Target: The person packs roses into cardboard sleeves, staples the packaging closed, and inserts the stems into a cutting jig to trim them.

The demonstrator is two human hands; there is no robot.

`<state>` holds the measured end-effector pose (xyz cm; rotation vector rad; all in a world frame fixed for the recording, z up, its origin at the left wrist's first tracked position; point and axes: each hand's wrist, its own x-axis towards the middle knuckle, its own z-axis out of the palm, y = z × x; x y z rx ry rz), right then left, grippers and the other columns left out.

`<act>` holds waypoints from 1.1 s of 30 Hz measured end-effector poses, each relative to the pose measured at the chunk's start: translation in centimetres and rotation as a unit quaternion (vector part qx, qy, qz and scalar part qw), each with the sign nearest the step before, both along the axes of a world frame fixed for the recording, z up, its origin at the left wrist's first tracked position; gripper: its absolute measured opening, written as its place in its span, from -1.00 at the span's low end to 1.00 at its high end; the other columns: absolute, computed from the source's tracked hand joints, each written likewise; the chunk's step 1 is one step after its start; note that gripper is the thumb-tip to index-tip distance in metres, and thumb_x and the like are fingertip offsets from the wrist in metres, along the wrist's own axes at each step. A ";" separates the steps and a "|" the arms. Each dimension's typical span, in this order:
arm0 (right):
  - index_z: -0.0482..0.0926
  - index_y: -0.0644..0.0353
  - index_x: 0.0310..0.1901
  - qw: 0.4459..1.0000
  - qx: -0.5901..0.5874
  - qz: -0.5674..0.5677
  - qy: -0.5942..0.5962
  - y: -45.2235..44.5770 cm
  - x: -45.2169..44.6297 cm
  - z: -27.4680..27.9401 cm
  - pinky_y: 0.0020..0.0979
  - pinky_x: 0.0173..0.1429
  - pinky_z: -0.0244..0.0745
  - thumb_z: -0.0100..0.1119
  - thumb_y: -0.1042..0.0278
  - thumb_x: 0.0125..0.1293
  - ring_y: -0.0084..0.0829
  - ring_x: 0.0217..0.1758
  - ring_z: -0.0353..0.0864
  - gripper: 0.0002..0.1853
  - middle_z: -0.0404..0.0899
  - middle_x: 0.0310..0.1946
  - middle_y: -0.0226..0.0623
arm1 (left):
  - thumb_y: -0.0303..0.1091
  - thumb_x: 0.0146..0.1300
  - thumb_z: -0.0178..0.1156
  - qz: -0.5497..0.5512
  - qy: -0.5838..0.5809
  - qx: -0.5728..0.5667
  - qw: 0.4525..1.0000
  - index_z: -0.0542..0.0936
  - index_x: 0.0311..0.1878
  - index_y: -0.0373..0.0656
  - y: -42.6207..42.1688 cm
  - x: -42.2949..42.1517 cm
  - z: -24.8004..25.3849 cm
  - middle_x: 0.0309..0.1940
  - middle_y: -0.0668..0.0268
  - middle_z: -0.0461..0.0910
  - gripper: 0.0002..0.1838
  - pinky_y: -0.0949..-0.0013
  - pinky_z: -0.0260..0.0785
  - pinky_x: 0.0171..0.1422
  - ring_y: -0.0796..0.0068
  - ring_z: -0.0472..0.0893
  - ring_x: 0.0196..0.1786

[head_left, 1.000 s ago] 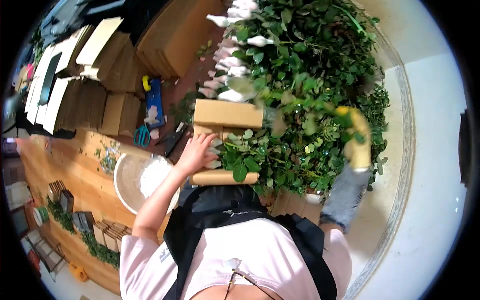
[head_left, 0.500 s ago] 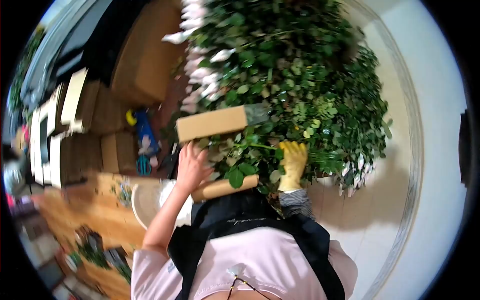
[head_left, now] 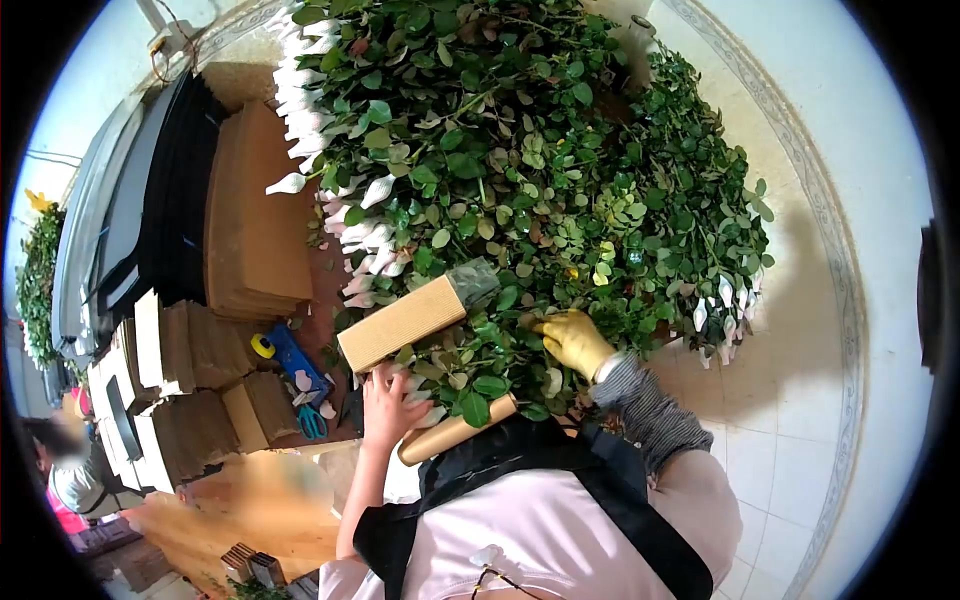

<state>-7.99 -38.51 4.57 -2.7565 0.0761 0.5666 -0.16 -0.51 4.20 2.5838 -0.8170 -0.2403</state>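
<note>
My bare left hand (head_left: 392, 408) is at the flower-head end of a bunch of roses (head_left: 480, 375), its fingers slightly spread against the pale wrapped buds (head_left: 420, 393). The fingertips are close to the lower edge of a corrugated cardboard wrap (head_left: 402, 325). A yellow glove covers my right hand (head_left: 577, 342), whose fingers close around leafy rose stems on the right side of the bunch; their tips are partly hidden by leaves. Nearest my body, a rolled edge of brown cardboard (head_left: 458, 430) lies below the leaves.
A large heap of roses (head_left: 500, 150) spreads ahead, with white-sleeved buds (head_left: 305, 90) along its left side. Cardboard stacks (head_left: 260, 210), folded boxes (head_left: 195, 350), blue scissors (head_left: 312, 422) and a blue-and-yellow tool (head_left: 292, 355) are left. Another person (head_left: 80, 485) is far left.
My right hand has turned so its fingers point left, and its forearm has swung out to the right. My left hand remains by the buds. The camera view has shifted and tilted.
</note>
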 end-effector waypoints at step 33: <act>0.58 0.04 0.15 0.809 -0.168 -0.088 -0.556 -10.3 38.7 18.8 -0.20 0.20 0.46 0.27 0.23 0.31 -0.20 -0.12 0.66 -0.62 0.67 -0.28 -0.24 | -0.22 -0.13 0.60 0.113 0.050 -0.089 0.988 0.52 0.23 -0.06 0.2 -1.9 -2.8 0.34 -0.07 0.25 -0.23 -0.02 0.31 0.38 -0.15 0.36 0.30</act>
